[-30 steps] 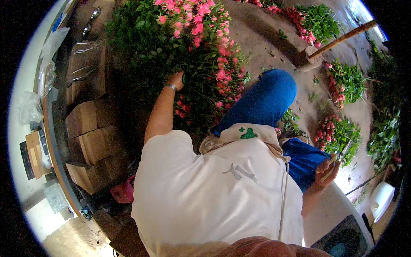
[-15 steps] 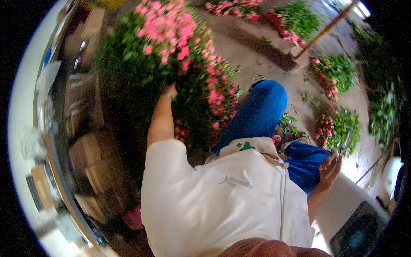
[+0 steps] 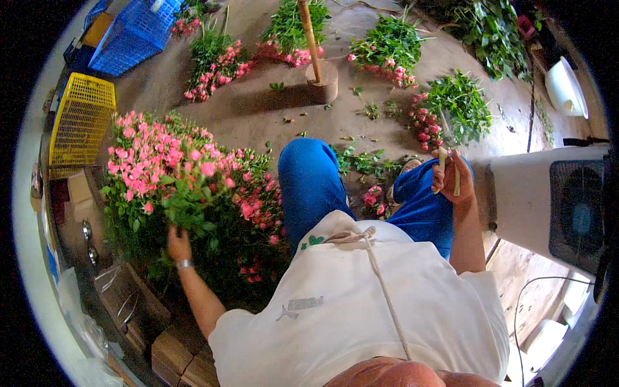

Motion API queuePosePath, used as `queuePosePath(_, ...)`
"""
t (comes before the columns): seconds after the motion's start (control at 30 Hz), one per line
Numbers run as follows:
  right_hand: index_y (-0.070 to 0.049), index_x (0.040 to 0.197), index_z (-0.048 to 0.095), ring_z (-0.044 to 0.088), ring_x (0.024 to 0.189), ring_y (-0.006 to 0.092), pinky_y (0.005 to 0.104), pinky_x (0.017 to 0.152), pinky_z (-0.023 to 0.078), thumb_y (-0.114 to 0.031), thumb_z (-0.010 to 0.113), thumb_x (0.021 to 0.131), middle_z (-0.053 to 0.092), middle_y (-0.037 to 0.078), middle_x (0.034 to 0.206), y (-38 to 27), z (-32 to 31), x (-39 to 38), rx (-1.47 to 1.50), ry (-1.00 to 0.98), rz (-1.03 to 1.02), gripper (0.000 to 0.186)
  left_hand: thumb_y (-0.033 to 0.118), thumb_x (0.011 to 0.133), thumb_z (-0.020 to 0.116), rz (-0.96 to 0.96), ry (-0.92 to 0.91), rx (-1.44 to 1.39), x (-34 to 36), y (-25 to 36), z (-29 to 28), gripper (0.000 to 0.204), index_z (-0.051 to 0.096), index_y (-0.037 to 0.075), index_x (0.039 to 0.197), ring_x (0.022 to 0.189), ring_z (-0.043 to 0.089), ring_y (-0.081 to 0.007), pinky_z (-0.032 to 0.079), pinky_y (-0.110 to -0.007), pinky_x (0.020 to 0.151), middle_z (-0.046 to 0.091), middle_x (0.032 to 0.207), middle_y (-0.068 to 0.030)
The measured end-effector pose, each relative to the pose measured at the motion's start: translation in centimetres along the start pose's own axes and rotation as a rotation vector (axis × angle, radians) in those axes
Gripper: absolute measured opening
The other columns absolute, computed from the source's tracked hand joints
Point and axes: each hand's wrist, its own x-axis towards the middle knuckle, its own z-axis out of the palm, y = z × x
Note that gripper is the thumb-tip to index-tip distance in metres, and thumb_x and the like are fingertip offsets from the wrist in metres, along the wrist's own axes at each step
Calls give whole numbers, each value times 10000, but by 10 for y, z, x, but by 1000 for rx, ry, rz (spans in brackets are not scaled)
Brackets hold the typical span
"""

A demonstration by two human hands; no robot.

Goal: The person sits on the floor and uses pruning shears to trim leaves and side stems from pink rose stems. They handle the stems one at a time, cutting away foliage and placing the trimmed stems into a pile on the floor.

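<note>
My left hand (image 3: 178,246) grips leafy rose stems at the left side of a big heap of pink roses (image 3: 147,151), with green foliage (image 3: 190,206) just above it and its fingers partly hidden. My right hand (image 3: 455,175) is closed round pale-handled shears (image 3: 443,161), blades pointing up, over my blue-trousered right leg. Just beyond the shears lies a bunch of darker pink roses (image 3: 425,122) with green leaves. Loose cuttings (image 3: 361,161) are scattered on the floor past my knees.
Several rose bunches (image 3: 387,45) lie around a wooden post (image 3: 309,35) on a block. Yellow (image 3: 84,116) and blue (image 3: 135,32) crates stand at upper left, cardboard boxes (image 3: 174,355) at lower left. At right are a white boxy appliance (image 3: 522,193) and a white basin (image 3: 567,84).
The whole view has swung, bringing crates and more floor into sight. My left hand now has leafy stems raised at the heap's near left. My right hand still holds the shears.
</note>
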Motion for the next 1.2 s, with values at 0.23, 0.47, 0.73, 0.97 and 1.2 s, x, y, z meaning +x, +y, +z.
queuePosePath(0.23, 14, 1173, 438, 560, 548, 219, 378, 551, 528, -445, 378, 908, 541, 99, 699, -24, -8, 0, -13, -116, -140, 533, 135, 855, 551, 235, 428, -609, 19, 178, -190, 222, 534, 20, 1045, 728, 483, -141, 424, -302, 673, 556, 921, -37)
queuePosePath(0.47, -10, 1191, 426, 549, 545, 233, 401, 572, 518, -445, 353, 919, 513, 98, 713, -25, -32, -14, 142, -218, -233, 518, 272, 899, 515, 630, 201, -1317, 45, 363, -287, 353, 531, 14, 1139, 842, 541, -131, 455, -313, 778, 589, 1029, -63)
queuePosePath(0.73, -30, 1188, 420, 531, 523, 197, 361, 552, 507, -436, 317, 933, 484, 71, 668, -28, -31, -18, 89, -179, -280, 491, 372, 900, 479, 616, -142, -969, 87, 467, -151, 347, 602, 87, 1055, 806, 597, -116, 491, -241, 689, 638, 985, -71)
queuePosePath(0.97, -34, 1201, 436, 592, 592, 274, 421, 598, 518, -473, 366, 900, 567, 120, 736, -27, -33, -9, 134, -269, -208, 537, 447, 865, 463, 567, -322, -519, 155, 501, 64, 402, 593, 133, 1081, 857, 578, -178, 463, -377, 764, 609, 1062, -61)
queuePosePath(1.2, -33, 1210, 411, 564, 551, 277, 424, 568, 501, -473, 385, 891, 552, 131, 716, -30, -29, -7, 96, -205, -182, 544, 391, 824, 536, 430, -116, -624, 206, 523, 201, 311, 675, 131, 926, 717, 578, -173, 466, -332, 646, 625, 893, -38)
